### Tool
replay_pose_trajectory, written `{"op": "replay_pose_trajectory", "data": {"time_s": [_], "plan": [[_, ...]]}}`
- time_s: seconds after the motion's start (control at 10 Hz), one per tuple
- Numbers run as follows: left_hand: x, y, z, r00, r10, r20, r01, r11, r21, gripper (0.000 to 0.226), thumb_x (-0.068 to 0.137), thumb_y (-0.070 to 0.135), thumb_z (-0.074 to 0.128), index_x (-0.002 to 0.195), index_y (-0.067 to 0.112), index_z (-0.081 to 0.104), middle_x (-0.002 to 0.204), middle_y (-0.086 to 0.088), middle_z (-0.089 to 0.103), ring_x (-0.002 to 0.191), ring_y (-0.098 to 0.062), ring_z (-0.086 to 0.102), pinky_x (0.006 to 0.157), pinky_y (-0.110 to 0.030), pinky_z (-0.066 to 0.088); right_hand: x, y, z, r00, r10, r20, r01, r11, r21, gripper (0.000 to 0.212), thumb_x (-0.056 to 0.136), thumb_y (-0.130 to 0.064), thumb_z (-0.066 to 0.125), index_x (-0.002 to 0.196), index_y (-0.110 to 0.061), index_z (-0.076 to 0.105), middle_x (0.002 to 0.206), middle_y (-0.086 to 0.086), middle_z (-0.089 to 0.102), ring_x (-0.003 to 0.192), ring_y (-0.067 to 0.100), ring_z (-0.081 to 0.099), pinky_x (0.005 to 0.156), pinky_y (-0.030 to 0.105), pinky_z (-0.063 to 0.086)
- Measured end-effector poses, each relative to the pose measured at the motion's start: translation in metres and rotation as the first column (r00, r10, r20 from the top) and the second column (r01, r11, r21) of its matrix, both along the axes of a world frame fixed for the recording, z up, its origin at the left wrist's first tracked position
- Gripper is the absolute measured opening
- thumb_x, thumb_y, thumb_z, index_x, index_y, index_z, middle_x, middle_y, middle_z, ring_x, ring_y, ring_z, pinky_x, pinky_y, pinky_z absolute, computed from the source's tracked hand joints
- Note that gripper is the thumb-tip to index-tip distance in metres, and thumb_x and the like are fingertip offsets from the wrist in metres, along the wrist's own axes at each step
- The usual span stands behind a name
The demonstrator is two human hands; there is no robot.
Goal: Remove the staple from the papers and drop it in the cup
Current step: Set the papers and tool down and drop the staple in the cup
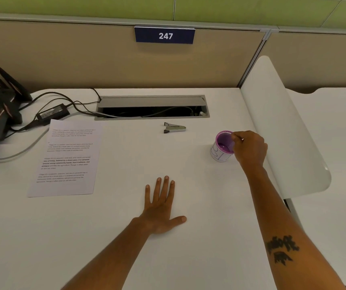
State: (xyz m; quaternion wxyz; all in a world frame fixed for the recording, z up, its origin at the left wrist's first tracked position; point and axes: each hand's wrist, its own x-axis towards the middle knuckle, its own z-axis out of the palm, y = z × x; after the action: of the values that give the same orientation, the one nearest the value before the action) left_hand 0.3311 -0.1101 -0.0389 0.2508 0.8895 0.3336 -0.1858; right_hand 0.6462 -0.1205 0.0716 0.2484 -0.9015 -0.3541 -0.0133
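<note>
Staple disposal appears under way: the right hand (pixel 249 147) hovers at the purple cup's (pixel 223 146) rim, fingertips pinched together, presumably on the staple, too small to confirm. The left hand (pixel 161 208) lies flat and open on the desk (pixel 126 248). Papers (pixel 68 158) and staple remover (pixel 174 128) sit set aside.

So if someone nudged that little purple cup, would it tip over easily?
Probably it would slide or tip easily: the cup looks small and thin-walled, so likely light. It stands upright on the smooth white desk, which offers little grip. The right hand at its rim could easily knock it.
</note>
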Motion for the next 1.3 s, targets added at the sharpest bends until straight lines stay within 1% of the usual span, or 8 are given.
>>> {"op": "replay_pose_trajectory", "data": {"time_s": [0.2,0.4,0.5,0.6,0.7,0.8,1.0,1.3], "plan": [[0.000,0.000,0.001,1.000,-0.001,0.004,0.001,1.000,-0.002,0.121,0.087,0.088,0.036,0.155,0.020,-0.038,0.159,-0.003,-0.053,0.147,-0.027,-0.049,0.120,-0.060,-0.027,0.001,-0.003,0.000,0.992,-0.040,-0.118,0.053,0.993,0.109,0.013,0.086,-0.011,0.073,0.091,-0.021,0.079,0.097,-0.001,0.078,0.084,0.022,0.072,0.064,0.022,0.045],[0.000,0.000,0.001,1.000,0.000,0.002,0.000,1.000,-0.005,0.121,0.087,0.087,0.036,0.155,0.020,-0.038,0.159,-0.003,-0.053,0.147,-0.026,-0.049,0.120,-0.061,-0.027,-0.005,-0.016,-0.005,0.994,0.078,-0.082,-0.056,0.968,0.246,0.015,0.089,-0.018,0.076,0.104,-0.017,0.079,0.104,0.004,0.075,0.084,0.018,0.069,0.066,0.018,0.049],[0.000,-0.001,0.000,1.000,0.005,0.005,-0.005,1.000,-0.008,0.121,0.087,0.087,0.036,0.155,0.020,-0.038,0.159,-0.003,-0.052,0.147,-0.027,-0.048,0.121,-0.061,-0.027,-0.018,-0.027,-0.014,0.992,0.108,-0.059,-0.081,0.938,0.337,0.014,0.087,-0.016,0.078,0.102,-0.015,0.078,0.103,0.006,0.069,0.083,0.018,0.067,0.066,0.026,0.054],[0.000,-0.001,0.001,1.000,0.003,0.006,-0.003,1.000,-0.006,0.121,0.088,0.086,0.036,0.155,0.020,-0.038,0.159,-0.003,-0.052,0.147,-0.027,-0.048,0.121,-0.061,-0.026,-0.040,-0.042,-0.030,0.993,0.120,-0.003,-0.110,0.920,0.377,0.011,0.092,-0.013,0.074,0.102,-0.013,0.077,0.098,0.004,0.070,0.078,0.017,0.065,0.068,0.022,0.051],[0.000,-0.001,0.001,1.000,0.002,0.007,-0.002,1.000,-0.003,0.120,0.088,0.087,0.036,0.155,0.019,-0.038,0.159,-0.004,-0.052,0.147,-0.027,-0.048,0.121,-0.061,-0.026,-0.067,-0.059,-0.060,0.992,0.128,0.001,-0.122,0.944,0.307,0.016,0.091,-0.010,0.073,0.106,-0.015,0.077,0.099,0.003,0.070,0.084,0.023,0.061,0.074,0.022,0.046],[0.000,-0.001,0.000,1.000,0.005,0.012,-0.005,1.000,0.011,0.121,0.087,0.088,0.035,0.156,0.019,-0.036,0.161,-0.005,-0.050,0.149,-0.028,-0.046,0.121,-0.062,-0.024,-0.090,-0.074,-0.090,0.995,0.096,-0.020,-0.093,0.989,0.113,0.025,0.090,-0.015,0.075,0.115,-0.016,0.078,0.106,0.005,0.070,0.095,0.028,0.060,0.075,0.040,0.054],[0.001,0.000,-0.003,1.000,0.002,0.007,-0.002,1.000,0.022,0.123,0.086,0.089,0.035,0.156,0.018,-0.037,0.161,-0.006,-0.050,0.148,-0.029,-0.046,0.121,-0.062,-0.025,-0.117,-0.081,-0.109,0.998,0.059,0.023,-0.056,0.992,-0.116,0.026,0.089,-0.019,0.075,0.115,-0.012,0.078,0.109,0.007,0.068,0.100,0.033,0.060,0.075,0.044,0.053],[0.001,0.000,-0.004,1.000,-0.001,0.003,0.001,1.000,0.026,0.123,0.085,0.090,0.034,0.156,0.018,-0.037,0.160,-0.006,-0.051,0.148,-0.029,-0.047,0.122,-0.063,-0.024,-0.118,-0.064,-0.115,0.998,0.055,0.012,-0.054,0.995,-0.078,0.030,0.095,-0.014,0.069,0.124,-0.017,0.074,0.111,0.005,0.065,0.102,0.029,0.057,0.079,0.041,0.044]]}}
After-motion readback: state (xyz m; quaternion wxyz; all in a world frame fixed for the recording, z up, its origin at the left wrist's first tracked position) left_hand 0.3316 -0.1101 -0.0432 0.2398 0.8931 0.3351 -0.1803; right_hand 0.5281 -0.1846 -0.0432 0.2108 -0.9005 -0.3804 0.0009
